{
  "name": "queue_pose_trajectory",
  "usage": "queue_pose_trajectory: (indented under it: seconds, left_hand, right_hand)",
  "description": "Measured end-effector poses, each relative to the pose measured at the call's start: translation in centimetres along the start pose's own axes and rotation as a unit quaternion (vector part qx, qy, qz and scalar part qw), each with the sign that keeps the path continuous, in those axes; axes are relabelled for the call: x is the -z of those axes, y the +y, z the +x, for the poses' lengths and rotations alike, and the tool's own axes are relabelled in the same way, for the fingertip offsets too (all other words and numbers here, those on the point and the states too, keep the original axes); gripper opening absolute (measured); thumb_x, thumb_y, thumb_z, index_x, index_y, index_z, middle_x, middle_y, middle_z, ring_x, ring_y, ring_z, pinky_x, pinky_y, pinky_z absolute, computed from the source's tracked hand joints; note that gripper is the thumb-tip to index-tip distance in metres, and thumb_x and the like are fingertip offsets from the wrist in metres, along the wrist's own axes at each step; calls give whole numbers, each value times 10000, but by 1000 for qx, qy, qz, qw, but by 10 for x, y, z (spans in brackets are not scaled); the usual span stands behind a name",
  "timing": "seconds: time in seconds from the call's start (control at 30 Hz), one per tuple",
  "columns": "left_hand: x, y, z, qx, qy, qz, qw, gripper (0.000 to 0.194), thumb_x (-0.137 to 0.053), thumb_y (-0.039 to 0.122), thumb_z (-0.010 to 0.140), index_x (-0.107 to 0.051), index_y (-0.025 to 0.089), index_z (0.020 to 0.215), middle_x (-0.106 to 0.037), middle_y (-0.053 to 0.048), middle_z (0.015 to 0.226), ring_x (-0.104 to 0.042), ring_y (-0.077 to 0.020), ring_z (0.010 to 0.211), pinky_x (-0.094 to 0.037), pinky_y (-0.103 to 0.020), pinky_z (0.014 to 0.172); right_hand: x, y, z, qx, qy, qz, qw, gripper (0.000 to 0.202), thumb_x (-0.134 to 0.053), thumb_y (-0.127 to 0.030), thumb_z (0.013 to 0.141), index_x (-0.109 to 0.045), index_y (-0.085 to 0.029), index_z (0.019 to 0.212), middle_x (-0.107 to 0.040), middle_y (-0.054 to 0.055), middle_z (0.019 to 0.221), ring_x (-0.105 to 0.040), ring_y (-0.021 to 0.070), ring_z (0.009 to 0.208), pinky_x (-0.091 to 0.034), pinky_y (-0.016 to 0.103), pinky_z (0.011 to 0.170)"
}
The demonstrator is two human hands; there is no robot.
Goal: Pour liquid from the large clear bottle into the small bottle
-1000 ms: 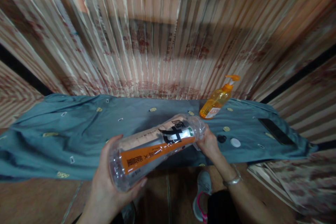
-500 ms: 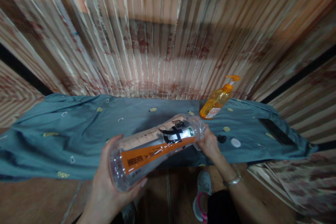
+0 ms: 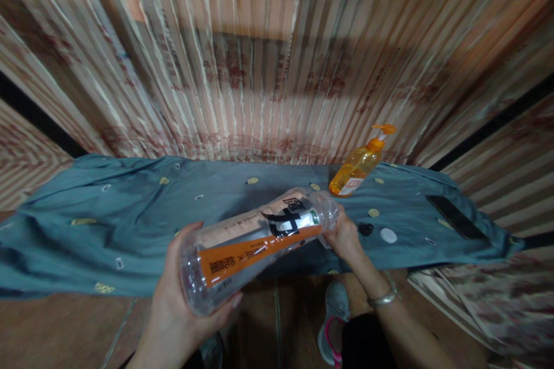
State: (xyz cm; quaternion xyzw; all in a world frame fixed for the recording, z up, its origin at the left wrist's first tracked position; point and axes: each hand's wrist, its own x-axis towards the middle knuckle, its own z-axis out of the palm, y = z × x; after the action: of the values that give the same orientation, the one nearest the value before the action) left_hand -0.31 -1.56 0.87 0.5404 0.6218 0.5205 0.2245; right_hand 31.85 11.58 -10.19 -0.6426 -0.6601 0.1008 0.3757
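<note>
A clear plastic bottle (image 3: 259, 242) with an orange and black label is held tilted above the cloth-covered table, its neck toward the right. My left hand (image 3: 184, 300) wraps round its base end, thumb underneath. At the neck, my right hand (image 3: 344, 233) is closed on the bottle; its fingers are partly hidden behind it. Just right of that hand lie a small black object (image 3: 366, 229) and a white round disc (image 3: 388, 235). An orange pump bottle (image 3: 357, 167) stands behind them.
The table has a blue-green patterned cloth (image 3: 138, 213). A dark flat object (image 3: 455, 217), like a phone, lies at its right. Striped curtains (image 3: 259, 98) hang behind and at both sides. Below the front edge a grey shoe (image 3: 336, 300) shows on the tiled floor.
</note>
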Motion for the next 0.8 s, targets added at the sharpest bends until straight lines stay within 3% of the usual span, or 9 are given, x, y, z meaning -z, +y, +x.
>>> queue_pose_trajectory:
  seconds: [0.37, 0.8]
  left_hand:
    - [0, -2, -1, -13, -6, 22, 1000, 819, -775, 448, 739, -493, 237, 1479, -773, -89, 1220, -803, -332, 1042, -682, -475, 908]
    - [3, -4, -1, -17, -8, 40, 999, 908, -807, 455, 728, -475, 220, 1540, -767, -102, 1251, -795, -345, 1090, -669, -502, 962]
  right_hand:
    - [1, -2, 1, -3, -7, 2, 1000, 474, -605, -402, 824, -607, -218, 1261, -802, 102, 1059, -802, 296, 1012, -646, 382, 852]
    - [0, 0, 2, -13, -13, -8, 1000, 514, -622, -446, 819, -617, -199, 1269, -807, 128, 1079, -793, 308, 1022, -636, 385, 857]
